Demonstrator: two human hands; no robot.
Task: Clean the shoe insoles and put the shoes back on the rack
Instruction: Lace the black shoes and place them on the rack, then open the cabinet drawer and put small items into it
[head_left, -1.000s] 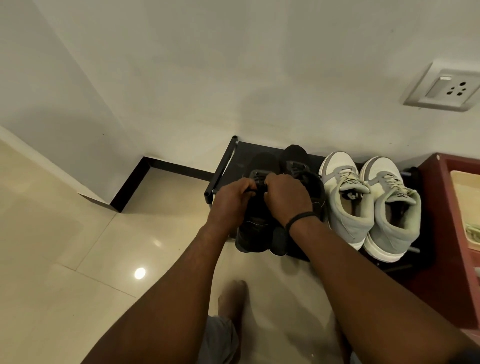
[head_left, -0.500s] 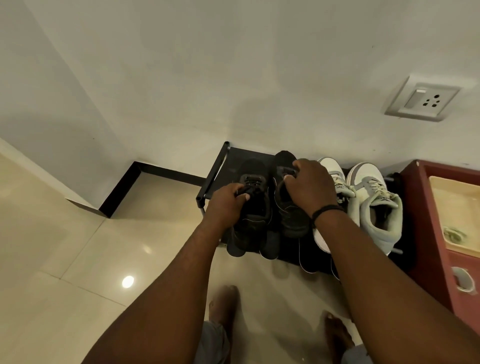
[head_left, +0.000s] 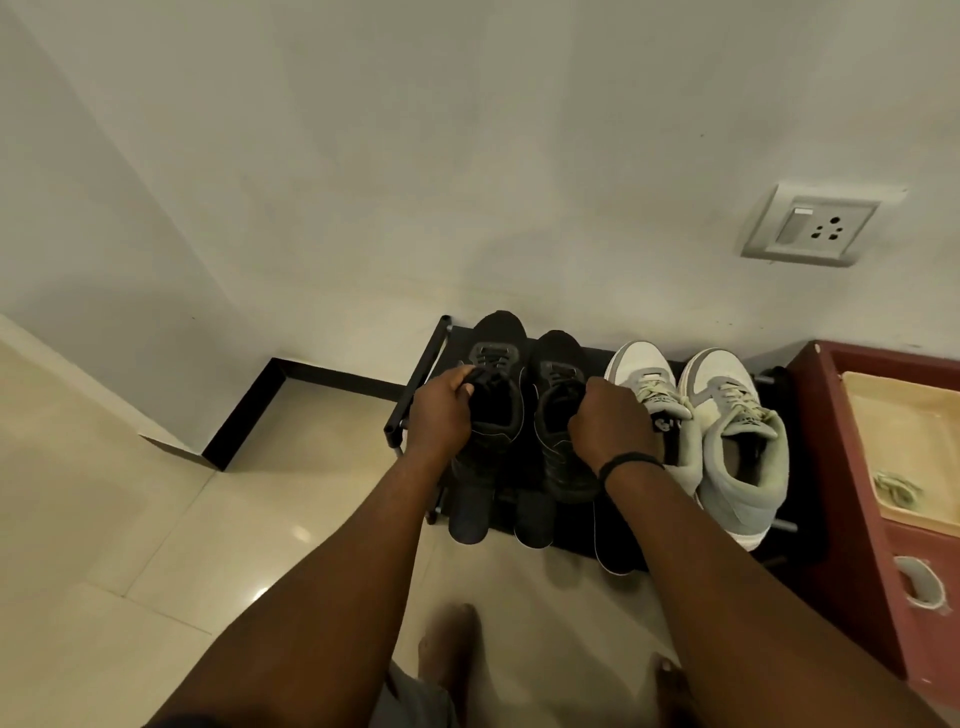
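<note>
Black pair parted and set side by side on the rack

The left hand (head_left: 440, 415) and right hand (head_left: 613, 423) have drawn apart — fingers clamped on the left black shoe (head_left: 493, 364) and right black shoe (head_left: 558, 374), now on the rack (head_left: 422, 379) beside the white sneakers (head_left: 727, 415); placement looks nearly done.

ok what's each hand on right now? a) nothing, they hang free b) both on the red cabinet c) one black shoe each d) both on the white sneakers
c: the left hand grips the left black shoe and the right hand grips the right black shoe, both on the rack.
</note>
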